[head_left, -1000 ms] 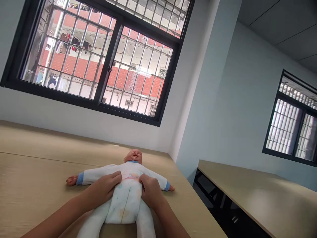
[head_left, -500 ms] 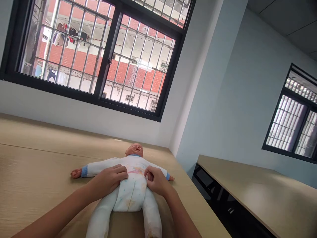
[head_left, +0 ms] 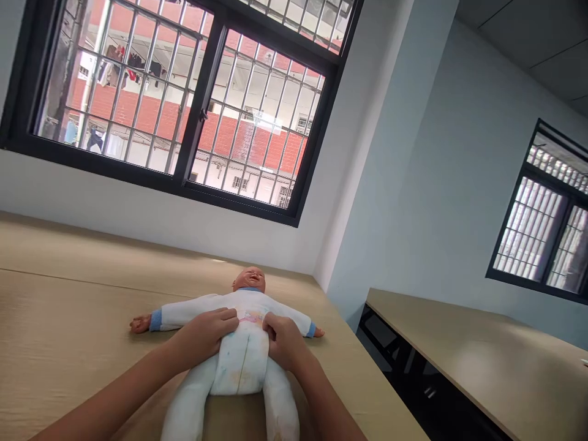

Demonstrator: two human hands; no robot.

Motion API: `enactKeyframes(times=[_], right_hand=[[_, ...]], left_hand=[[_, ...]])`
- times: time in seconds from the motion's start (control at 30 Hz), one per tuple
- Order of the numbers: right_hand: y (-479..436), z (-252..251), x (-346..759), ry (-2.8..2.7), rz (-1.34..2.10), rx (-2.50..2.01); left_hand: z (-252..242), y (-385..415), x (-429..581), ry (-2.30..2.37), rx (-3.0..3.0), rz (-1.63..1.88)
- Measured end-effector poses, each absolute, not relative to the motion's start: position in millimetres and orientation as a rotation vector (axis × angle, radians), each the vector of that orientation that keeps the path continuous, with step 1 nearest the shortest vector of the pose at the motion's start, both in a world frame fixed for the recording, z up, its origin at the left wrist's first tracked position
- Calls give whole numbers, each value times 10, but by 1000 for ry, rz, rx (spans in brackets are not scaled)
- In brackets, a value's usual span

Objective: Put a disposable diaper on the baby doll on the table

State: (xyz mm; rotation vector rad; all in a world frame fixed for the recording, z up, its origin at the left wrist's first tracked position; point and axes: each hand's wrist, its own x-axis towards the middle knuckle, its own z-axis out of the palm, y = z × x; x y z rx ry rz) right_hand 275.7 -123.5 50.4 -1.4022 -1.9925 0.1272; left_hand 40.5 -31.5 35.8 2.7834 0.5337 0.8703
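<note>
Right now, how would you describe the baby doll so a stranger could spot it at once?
Below the big black-framed barred window, a light wood table runs along the wall. On it lies a baby doll on its back, arms spread, in a white sleepsuit with blue cuffs. A person's left hand and right hand rest on its front.

White is carried by the baby doll's sleepsuit [head_left: 241,373], its cuffs [head_left: 155,319] being picked out in blue and its chest marked by a faint pink pattern [head_left: 250,316] (pale greenish specks are scattered lower down). Pale tan wood grain is shown by the table [head_left: 68,318], and black by the window frame [head_left: 201,104].
</note>
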Motion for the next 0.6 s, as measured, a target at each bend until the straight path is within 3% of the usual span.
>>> enactKeyframes(times=[0.33,0.6], right_hand=[[-1266,625,2853,-1674,792,-1321],[-1250,616,2828,-1629,948,-1364]], left_hand=[[506,-379,212,746,2413,907],[356,-367,343,893,2043,710]])
